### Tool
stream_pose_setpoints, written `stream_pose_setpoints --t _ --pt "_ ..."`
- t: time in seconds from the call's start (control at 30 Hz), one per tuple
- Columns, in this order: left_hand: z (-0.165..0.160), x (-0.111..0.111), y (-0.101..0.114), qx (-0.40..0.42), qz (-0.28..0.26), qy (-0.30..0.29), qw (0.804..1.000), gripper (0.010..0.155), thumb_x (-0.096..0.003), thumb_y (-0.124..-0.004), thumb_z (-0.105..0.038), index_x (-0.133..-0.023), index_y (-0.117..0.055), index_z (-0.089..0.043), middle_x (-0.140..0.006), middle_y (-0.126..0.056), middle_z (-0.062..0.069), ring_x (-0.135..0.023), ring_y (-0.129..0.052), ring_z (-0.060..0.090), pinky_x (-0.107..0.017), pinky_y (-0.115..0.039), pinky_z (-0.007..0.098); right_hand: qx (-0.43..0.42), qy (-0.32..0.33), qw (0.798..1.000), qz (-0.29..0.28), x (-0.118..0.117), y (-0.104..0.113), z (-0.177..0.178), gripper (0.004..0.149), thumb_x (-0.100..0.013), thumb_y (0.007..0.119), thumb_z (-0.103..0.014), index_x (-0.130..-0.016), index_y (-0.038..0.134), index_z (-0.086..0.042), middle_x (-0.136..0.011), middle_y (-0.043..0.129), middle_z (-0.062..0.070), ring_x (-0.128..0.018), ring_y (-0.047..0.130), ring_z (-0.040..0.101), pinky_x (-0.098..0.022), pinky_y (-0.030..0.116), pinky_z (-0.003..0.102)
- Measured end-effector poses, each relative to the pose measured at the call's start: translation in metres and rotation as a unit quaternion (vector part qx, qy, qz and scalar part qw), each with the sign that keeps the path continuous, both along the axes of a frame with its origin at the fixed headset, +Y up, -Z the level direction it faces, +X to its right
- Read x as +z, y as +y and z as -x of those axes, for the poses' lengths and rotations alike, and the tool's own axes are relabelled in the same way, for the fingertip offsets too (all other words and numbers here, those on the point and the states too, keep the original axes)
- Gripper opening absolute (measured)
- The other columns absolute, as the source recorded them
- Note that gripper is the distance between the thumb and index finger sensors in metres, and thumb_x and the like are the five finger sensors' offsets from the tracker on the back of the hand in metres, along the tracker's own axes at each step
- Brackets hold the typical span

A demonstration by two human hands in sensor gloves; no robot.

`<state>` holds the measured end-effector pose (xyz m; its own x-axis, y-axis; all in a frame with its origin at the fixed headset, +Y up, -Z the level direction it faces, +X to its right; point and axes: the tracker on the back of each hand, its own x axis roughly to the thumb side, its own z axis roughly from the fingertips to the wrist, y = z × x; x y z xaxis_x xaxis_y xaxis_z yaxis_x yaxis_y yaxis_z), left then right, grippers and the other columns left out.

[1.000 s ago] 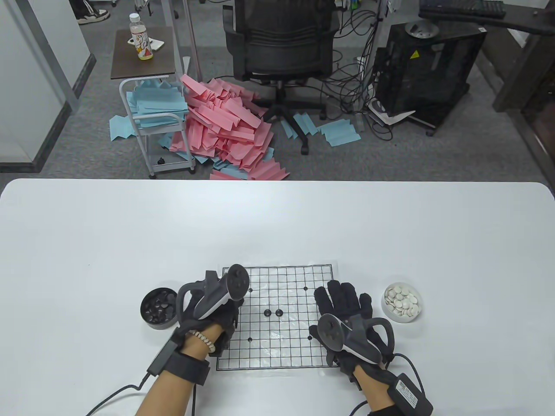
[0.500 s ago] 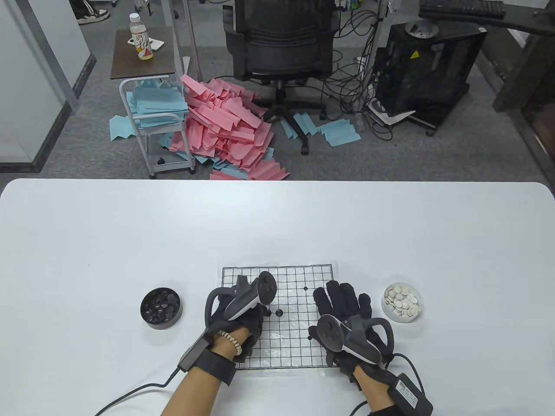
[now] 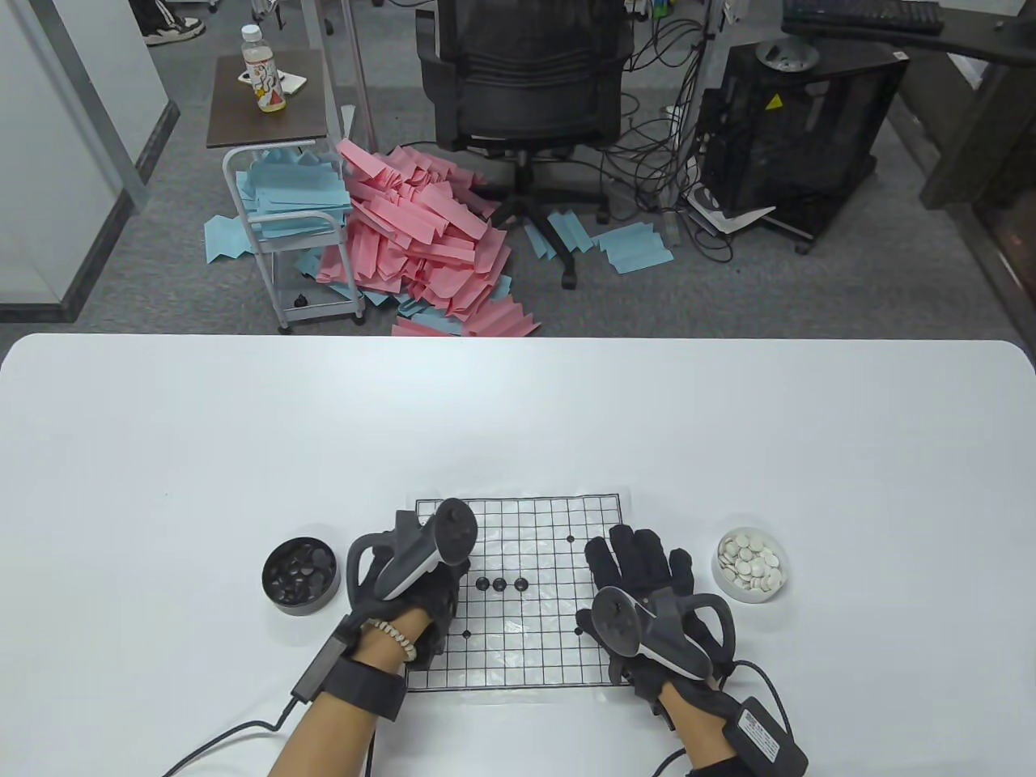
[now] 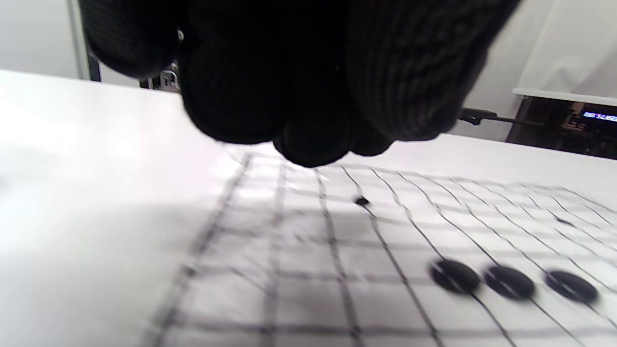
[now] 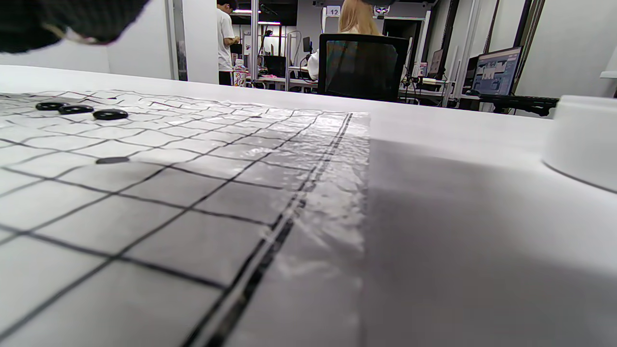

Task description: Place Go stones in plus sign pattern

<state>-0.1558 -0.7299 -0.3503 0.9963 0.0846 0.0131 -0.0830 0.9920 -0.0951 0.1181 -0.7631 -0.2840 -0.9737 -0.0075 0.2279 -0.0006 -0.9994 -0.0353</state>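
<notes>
Three black stones (image 3: 499, 583) sit in a row mid-board (image 3: 558, 639), the left hand (image 3: 413, 579) hovering beside them, its grip bunched, contents unclear, while the right hand (image 3: 647, 591) lies flat, fingers spread, on the board's right edge.

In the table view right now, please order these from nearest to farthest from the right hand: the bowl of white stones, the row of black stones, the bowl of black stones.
From the right hand:
1. Bowl of white stones, just to its right.
2. Row of black stones, to its left on the board.
3. Bowl of black stones, far left, beyond the left hand.
</notes>
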Motion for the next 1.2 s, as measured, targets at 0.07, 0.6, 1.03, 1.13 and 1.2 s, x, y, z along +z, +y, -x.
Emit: stream_pose_setpoints --t 0.07,0.6,1.03,1.13,1.2 --pt "0.019 0.001 0.011 -0.010 -0.008 0.020 1.000 0.043 -0.0348 -0.089 -0.038 -0.076 -0.093 -0.027 -0.072 -0.106 0.001 -0.051 -0.102 0.027 -0.055 -0.074 0.057 0.002 0.000 1.000 0.001 0.000 0.000 0.000 0.084 -0.041 0.076 -0.059 -0.111 0.038 -0.031 -0.119 0.033 0.009 -0.112 0.039 0.043 -0.075 0.040 0.071" --pt "0.122 0.000 -0.014 -0.078 0.137 0.168 0.973 0.057 -0.0350 -0.092 -0.040 -0.090 -0.086 -0.027 -0.093 -0.097 0.004 -0.068 -0.099 0.028 -0.059 -0.072 0.057 0.007 -0.002 1.000 0.004 -0.001 0.000 0.002 0.084 -0.041 0.076 -0.059 -0.111 0.038 -0.032 -0.119 0.033 0.009 -0.112 0.039 0.042 -0.075 0.040 0.071" --pt "0.119 -0.004 -0.030 -0.119 0.094 0.166 0.974 0.053 -0.0304 -0.097 -0.040 -0.082 -0.091 -0.029 -0.079 -0.104 0.001 -0.056 -0.102 0.024 -0.058 -0.075 0.056 0.010 -0.003 1.000 0.006 -0.001 0.000 0.002 0.084 -0.041 0.076 -0.059 -0.111 0.038 -0.032 -0.119 0.033 0.009 -0.113 0.039 0.042 -0.075 0.039 0.071" --pt "0.118 -0.002 -0.031 -0.130 0.068 0.162 0.976 0.049 -0.0306 -0.097 -0.039 -0.078 -0.093 -0.030 -0.074 -0.106 0.000 -0.052 -0.103 0.023 -0.057 -0.076 0.055 0.010 -0.003 1.000 0.007 -0.001 0.000 0.002 0.084 -0.041 0.076 -0.059 -0.111 0.038 -0.032 -0.119 0.033 0.009 -0.113 0.039 0.042 -0.075 0.040 0.071" --pt "0.121 -0.001 -0.031 -0.125 0.052 0.158 0.978 0.047 -0.0291 -0.098 -0.040 -0.075 -0.095 -0.031 -0.069 -0.108 -0.001 -0.049 -0.104 0.022 -0.056 -0.077 0.055 0.010 -0.003 1.000 0.007 -0.001 0.000 0.002 0.084 -0.041 0.076 -0.059 -0.111 0.038 -0.032 -0.119 0.033 0.009 -0.113 0.039 0.042 -0.075 0.040 0.071"
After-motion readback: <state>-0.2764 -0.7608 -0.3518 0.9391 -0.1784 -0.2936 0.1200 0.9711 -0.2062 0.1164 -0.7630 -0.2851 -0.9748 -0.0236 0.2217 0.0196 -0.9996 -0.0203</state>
